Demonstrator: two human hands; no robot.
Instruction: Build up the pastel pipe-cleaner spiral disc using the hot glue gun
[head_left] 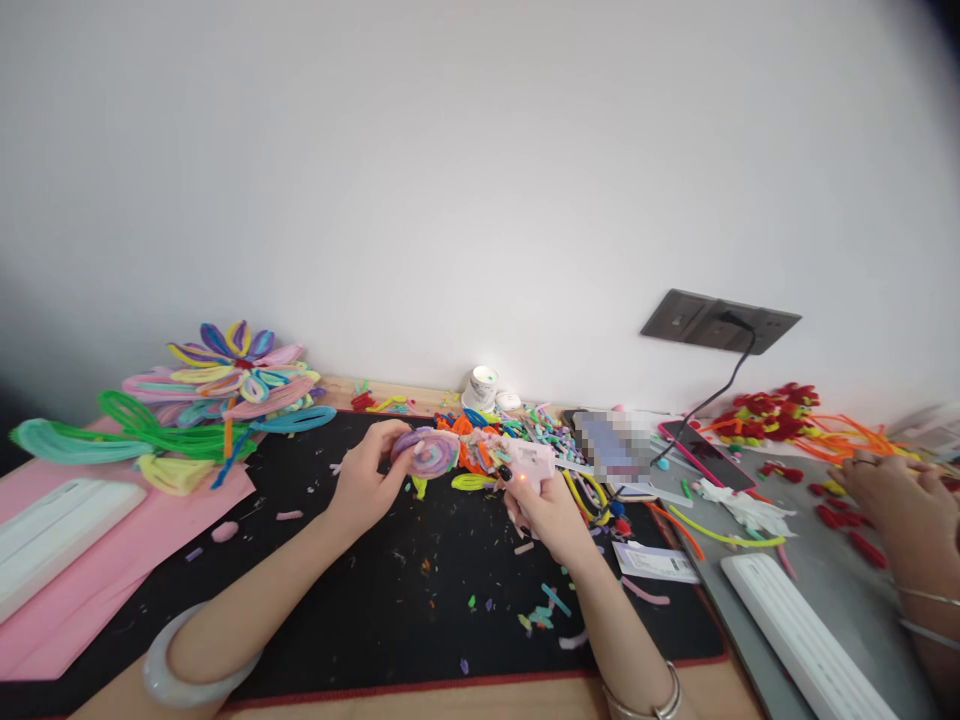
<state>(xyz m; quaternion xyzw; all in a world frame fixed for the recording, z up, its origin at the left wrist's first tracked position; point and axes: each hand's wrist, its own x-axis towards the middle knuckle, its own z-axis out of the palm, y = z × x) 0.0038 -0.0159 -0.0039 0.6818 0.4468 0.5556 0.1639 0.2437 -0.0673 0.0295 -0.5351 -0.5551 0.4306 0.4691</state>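
Note:
Between the fingers and thumb of my left hand (375,475) is a round coil of pastel pipe cleaner (426,453), purple, pink and mint. My right hand (544,510) is wrapped round a small pale pink glue gun (531,462) with an orange light showing. Its front end points left, towards the coil; whether the two touch I cannot tell. Behind and between the hands lie orange pipe cleaner pieces (474,457) and a yellow loop (472,483). All this is above a black mat (360,610) strewn with fuzzy scraps.
Pipe cleaner flowers (240,365) stand at left near pink paper (82,610) and a white case (67,530). A white cup (482,388) is by the wall. At right are phones, a black cable (720,385), another white case (802,635) and another person's hands (896,495).

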